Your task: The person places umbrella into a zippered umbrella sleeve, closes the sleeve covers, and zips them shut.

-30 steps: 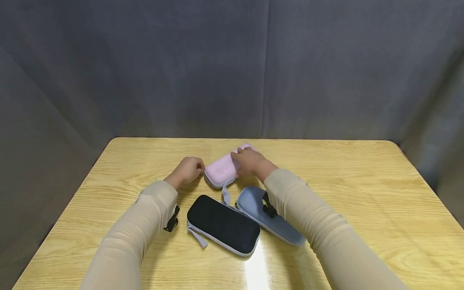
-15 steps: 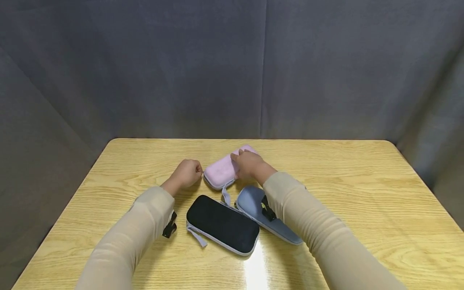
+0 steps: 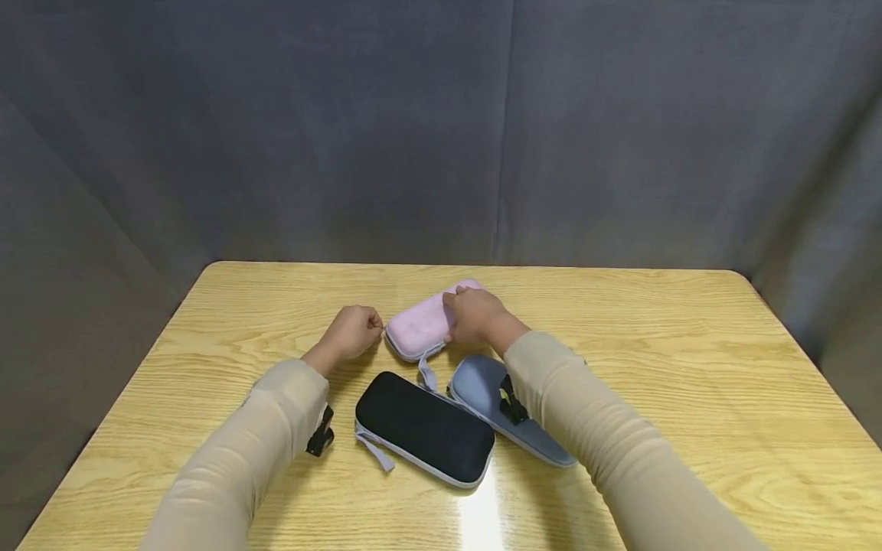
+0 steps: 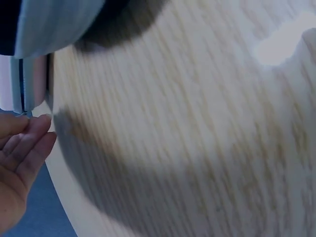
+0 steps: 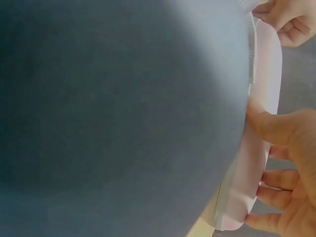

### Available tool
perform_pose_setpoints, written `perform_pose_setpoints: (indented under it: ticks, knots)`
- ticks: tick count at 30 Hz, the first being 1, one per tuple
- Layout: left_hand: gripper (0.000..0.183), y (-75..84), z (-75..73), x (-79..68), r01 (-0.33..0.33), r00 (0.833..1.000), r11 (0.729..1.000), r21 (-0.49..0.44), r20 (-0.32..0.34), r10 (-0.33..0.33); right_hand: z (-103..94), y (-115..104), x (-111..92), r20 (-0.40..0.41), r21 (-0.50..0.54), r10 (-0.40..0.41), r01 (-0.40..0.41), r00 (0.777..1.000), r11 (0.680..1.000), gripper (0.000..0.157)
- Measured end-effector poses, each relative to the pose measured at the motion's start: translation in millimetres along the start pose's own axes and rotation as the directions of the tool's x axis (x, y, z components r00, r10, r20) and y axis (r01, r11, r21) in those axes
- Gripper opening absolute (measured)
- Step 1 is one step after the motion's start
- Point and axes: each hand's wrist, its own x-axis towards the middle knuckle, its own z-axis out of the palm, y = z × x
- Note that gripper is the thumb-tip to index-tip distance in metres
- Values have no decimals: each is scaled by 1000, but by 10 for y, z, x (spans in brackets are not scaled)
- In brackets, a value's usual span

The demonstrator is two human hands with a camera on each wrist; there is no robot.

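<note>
A pink zippered pencil case [image 3: 413, 329] with a grey zip edge lies at a slant near the table's far side. Over its right half rests my right hand [image 3: 474, 315], gripping it. In the right wrist view the thumb [image 5: 271, 126] presses one side and the fingers [image 5: 274, 197] the other. At the case's left end, my left hand [image 3: 353, 332] pinches a tiny zipper pull [image 4: 22, 114] between thumb and fingertip. The pull is mostly hidden by the fingers. The zip looks shut along the part in the left wrist view.
In front lies a black pencil case [image 3: 425, 427] with a grey strap, overlapping the edge of a blue-grey pencil case [image 3: 482, 386] partly under my right forearm. Grey curtains [image 3: 441, 130] stand behind the wooden table [image 3: 675, 367].
My left hand has drawn slightly left and toward me at the pink case's end. The pink case has shifted a little the same way, with my right hand still holding it.
</note>
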Motion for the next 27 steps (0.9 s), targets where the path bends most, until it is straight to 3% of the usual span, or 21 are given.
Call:
perform_pose_setpoints:
  ticks: [7,13,16,20,27]
  knots:
    - [8,35,68,52,-26,999,999,-32,-22,25,-54,124,12,36,144,-22,17,999,989,70]
    - [7,36,92,79,-37,999,999,-16,-21,37,28,130,23,10,67,-158,157,987,985,77]
    - [8,39,79,73,-26,999,999,22,-23,26,75,92,35,-23,31,-138,139,990,990,74]
    - [8,26,50,33,-12,1000,996,84,-21,14,114,16,61,-5,-4,-74,74,997,997,72]
    - [7,15,47,-59,-91,996,994,65,32,89,89,-69,56,-9,-15,33,-33,999,999,65]
